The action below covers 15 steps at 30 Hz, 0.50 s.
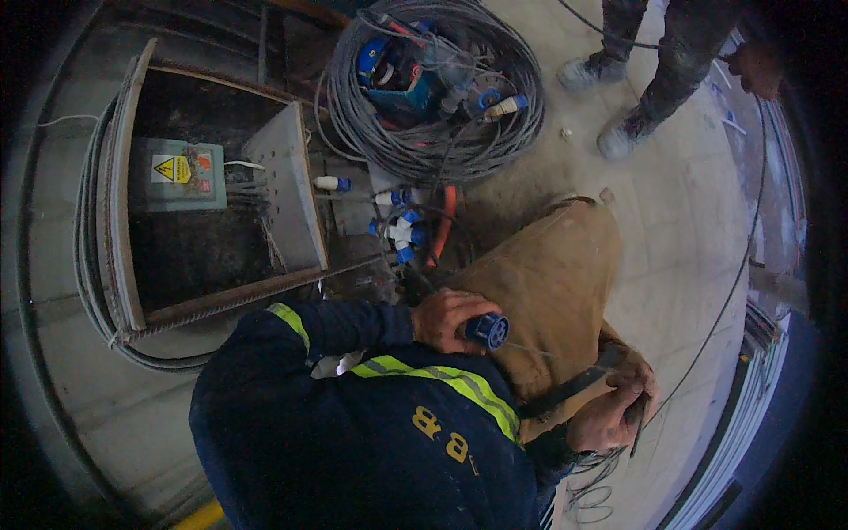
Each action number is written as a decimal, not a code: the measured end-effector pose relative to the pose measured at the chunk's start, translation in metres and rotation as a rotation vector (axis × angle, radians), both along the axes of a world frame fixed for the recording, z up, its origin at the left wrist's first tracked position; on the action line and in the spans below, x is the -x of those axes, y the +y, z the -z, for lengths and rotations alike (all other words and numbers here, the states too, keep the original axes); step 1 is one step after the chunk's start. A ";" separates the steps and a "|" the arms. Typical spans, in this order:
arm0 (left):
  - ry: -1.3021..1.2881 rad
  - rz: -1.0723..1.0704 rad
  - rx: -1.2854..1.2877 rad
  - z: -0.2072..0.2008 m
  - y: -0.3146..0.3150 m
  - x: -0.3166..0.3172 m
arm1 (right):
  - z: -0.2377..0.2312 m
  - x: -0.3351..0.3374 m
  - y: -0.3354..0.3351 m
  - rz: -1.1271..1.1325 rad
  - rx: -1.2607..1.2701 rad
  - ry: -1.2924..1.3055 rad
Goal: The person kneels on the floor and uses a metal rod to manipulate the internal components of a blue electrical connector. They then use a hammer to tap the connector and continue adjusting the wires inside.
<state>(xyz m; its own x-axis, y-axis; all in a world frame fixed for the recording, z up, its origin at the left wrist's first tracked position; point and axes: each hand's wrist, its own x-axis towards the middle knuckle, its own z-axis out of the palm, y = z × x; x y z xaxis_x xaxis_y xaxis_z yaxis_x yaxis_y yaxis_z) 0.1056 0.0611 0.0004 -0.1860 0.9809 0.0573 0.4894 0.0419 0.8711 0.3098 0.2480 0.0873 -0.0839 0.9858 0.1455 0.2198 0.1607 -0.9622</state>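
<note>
Grips a blue connector (488, 331) in the closed left hand (444, 320), by the near left edge of the brown trouser leg (552, 278); points its long axis rightward, roughly toward the right hand (611, 419), lower and apart; pinches there a dark item (634, 413), too unclear to name

Round blue connector (488, 330) of smooth plastic, trousers (552, 278) of matt cloth, frame (234, 298) of rough, dull metal

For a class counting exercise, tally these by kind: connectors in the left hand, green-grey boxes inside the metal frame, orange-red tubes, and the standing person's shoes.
Blue connector in left hand: 1
Green-grey box: 1
Orange-red tube: 1
Shoes: 2
Total: 5
</note>
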 end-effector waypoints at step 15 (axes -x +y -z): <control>0.000 -0.022 -0.003 -0.002 0.004 -0.001 | -0.011 0.009 0.011 0.088 0.105 -0.230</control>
